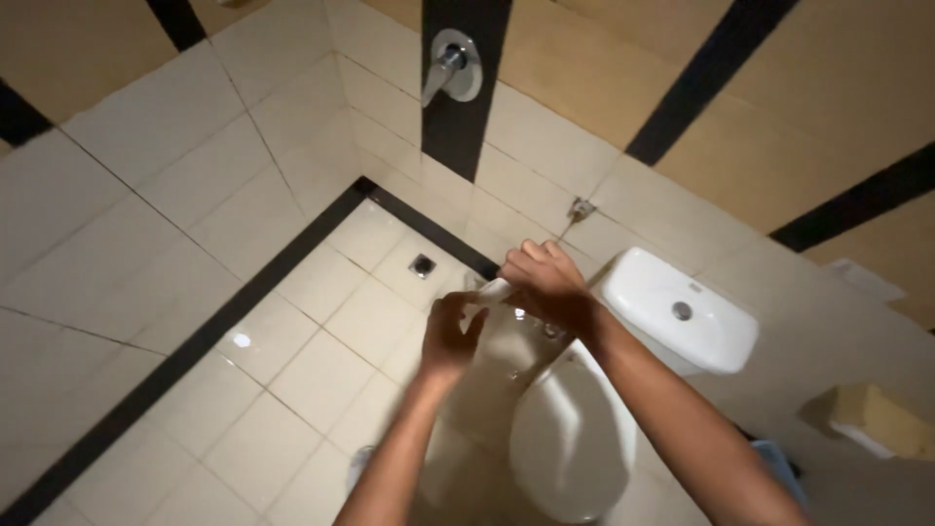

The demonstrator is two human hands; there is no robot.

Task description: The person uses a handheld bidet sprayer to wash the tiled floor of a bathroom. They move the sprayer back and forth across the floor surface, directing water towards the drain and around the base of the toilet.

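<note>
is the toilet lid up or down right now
Down. The white toilet lid lies flat over the bowl, its smooth oval top facing the camera, in front of the cistern and below both hands.

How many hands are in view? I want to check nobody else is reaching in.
2. The left hand and right hand meet over the closed toilet, holding a white cloth between them. No others show.

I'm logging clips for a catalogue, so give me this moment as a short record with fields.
place: tiled bathroom corner
left hand: touches a white cloth, fingers curled
right hand: grips the same white cloth from above
below hands: white toilet, lid shut, with cistern
wall: metal tap
floor: drain
</note>
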